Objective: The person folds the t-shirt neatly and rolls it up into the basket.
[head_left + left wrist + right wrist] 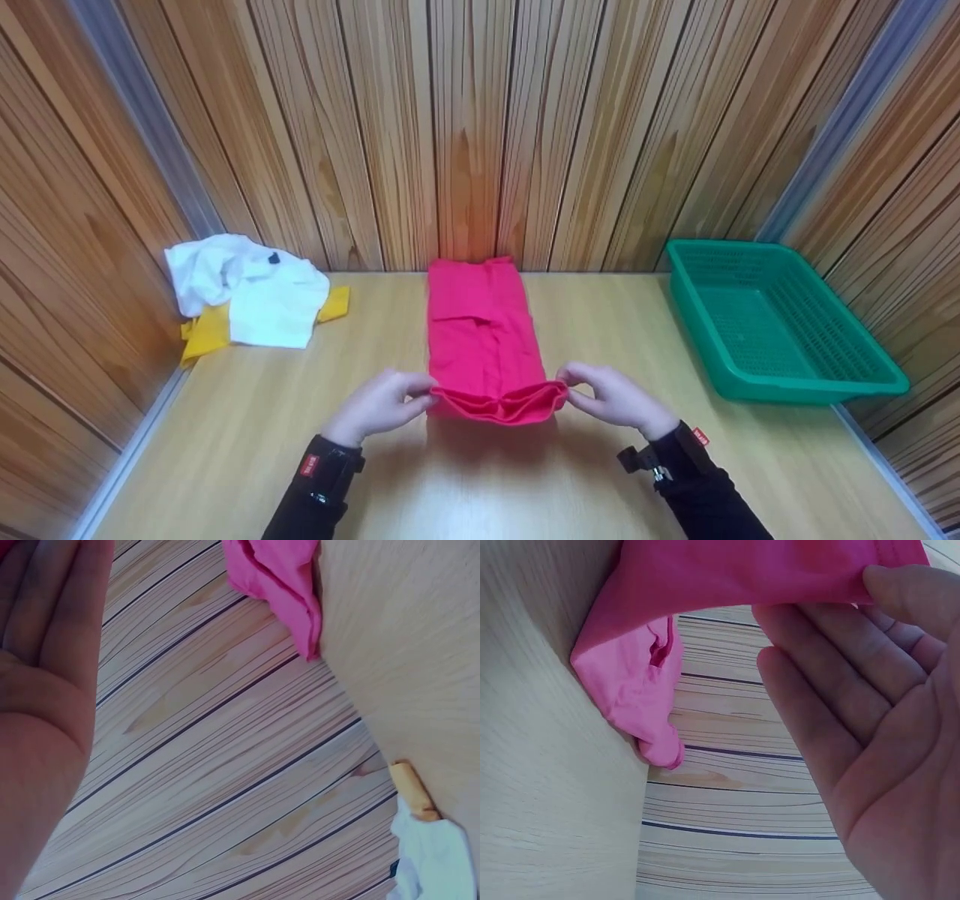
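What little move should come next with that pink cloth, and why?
Probably fold the pink cloth forward onto itself: the left hand and right hand seem to pinch its near corners, raised above the table, while its far part rests there.

A: Supporting surface?
B: Pale wood-grain tabletop (382, 334) — 1 folded red cloth (484, 337) lying at centre, near end lifted.
A: Sides?
B: Left, 1 yellow cloth (206, 334) with 1 white cloth (274, 304) partly over it; right — 1 green basket (810, 391), open side up.
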{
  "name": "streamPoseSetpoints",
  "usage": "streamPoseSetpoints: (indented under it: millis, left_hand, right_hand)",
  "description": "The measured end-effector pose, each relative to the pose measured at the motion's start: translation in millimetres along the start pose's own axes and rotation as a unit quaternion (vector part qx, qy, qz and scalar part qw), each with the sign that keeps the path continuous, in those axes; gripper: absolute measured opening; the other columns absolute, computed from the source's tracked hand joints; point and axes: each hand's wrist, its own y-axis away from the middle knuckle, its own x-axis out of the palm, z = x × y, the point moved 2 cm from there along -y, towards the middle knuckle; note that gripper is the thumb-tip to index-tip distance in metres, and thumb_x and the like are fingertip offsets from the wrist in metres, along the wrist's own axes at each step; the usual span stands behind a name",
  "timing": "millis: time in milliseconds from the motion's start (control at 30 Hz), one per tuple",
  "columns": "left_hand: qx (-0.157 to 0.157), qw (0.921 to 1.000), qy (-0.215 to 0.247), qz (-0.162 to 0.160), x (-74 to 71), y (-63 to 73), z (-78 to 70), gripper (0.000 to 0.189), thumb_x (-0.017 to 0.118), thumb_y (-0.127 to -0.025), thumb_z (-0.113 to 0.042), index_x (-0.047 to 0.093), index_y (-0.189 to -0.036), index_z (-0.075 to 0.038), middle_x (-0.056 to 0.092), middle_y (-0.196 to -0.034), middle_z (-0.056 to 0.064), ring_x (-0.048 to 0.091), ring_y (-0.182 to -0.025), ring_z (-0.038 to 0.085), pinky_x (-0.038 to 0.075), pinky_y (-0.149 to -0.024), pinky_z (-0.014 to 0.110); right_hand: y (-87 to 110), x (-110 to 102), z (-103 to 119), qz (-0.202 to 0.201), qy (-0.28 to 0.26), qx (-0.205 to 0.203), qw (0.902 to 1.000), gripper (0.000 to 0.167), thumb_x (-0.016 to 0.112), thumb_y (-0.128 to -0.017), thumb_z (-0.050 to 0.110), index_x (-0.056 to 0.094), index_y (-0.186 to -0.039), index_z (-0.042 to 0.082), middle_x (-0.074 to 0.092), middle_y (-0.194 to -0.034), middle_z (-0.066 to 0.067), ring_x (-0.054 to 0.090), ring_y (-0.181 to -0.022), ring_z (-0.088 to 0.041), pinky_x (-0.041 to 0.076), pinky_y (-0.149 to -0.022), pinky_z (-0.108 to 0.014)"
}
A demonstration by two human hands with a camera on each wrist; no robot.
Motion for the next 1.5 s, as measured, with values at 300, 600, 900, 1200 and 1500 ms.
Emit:
streamPoseSetpoints:
  millis: [300, 600, 900, 1200, 1500]
  left_hand:
    - [-0.038, 0.9943, -0.043, -0.090, 10.5, -20.9, 15.0, 0.008, 0.068, -0.093, -0.008, 0.069, -0.101, -0.010, 0.064, -0.083, -0.005, 0.060, -0.075, 0.012, 0.053, -0.072, 0.034]
    - [-0.103, 0.9854, -0.035, -0.131, 25.5, -47.3, 41.5, 0.008, 0.064, -0.094, -0.002, 0.068, -0.100, -0.005, 0.068, -0.090, 0.004, 0.064, -0.084, 0.020, 0.053, -0.079, 0.040]
    - [-0.159, 0.9757, -0.014, -0.150, 28.9, -57.0, 60.3, 0.010, 0.065, -0.093, -0.003, 0.071, -0.101, -0.003, 0.070, -0.094, 0.007, 0.065, -0.089, 0.023, 0.052, -0.084, 0.042]
    - [-0.191, 0.9651, -0.002, -0.179, 30.7, -61.6, 72.4, 0.022, 0.065, -0.093, -0.004, 0.071, -0.113, -0.001, 0.071, -0.110, 0.014, 0.064, -0.109, 0.032, 0.047, -0.097, 0.046]
    - [-0.223, 0.9515, -0.018, -0.211, 32.8, -69.8, 78.6, 0.022, 0.067, -0.092, -0.005, 0.072, -0.112, -0.003, 0.072, -0.102, 0.011, 0.066, -0.101, 0.029, 0.050, -0.089, 0.045]
  right_hand:
    - [-15.0, 6, -20, -0.012, -0.009, 0.103, 0.9946, 0.008, 0.064, -0.096, 0.009, 0.063, -0.104, 0.010, 0.068, -0.097, 0.001, 0.065, -0.095, -0.020, 0.053, -0.087, -0.045]
    - [-36.4, 22, -49, -0.025, -0.029, 0.167, 0.9853, 0.006, 0.061, -0.097, 0.010, 0.063, -0.102, 0.007, 0.066, -0.094, -0.001, 0.063, -0.091, -0.021, 0.053, -0.082, -0.041]
    - [-47.8, 32, -67, -0.040, -0.048, 0.216, 0.9743, 0.006, 0.061, -0.097, 0.008, 0.063, -0.101, 0.004, 0.063, -0.090, -0.002, 0.058, -0.086, -0.020, 0.049, -0.081, -0.040]
    - [-56.6, 36, -80, -0.065, -0.050, 0.244, 0.9663, 0.006, 0.060, -0.097, 0.007, 0.060, -0.096, 0.001, 0.055, -0.082, -0.001, 0.051, -0.079, -0.019, 0.045, -0.074, -0.035]
    - [-62.8, 42, -92, -0.101, -0.016, 0.259, 0.9603, 0.010, 0.063, -0.094, 0.007, 0.060, -0.094, -0.002, 0.062, -0.087, -0.008, 0.060, -0.088, -0.028, 0.049, -0.085, -0.046]
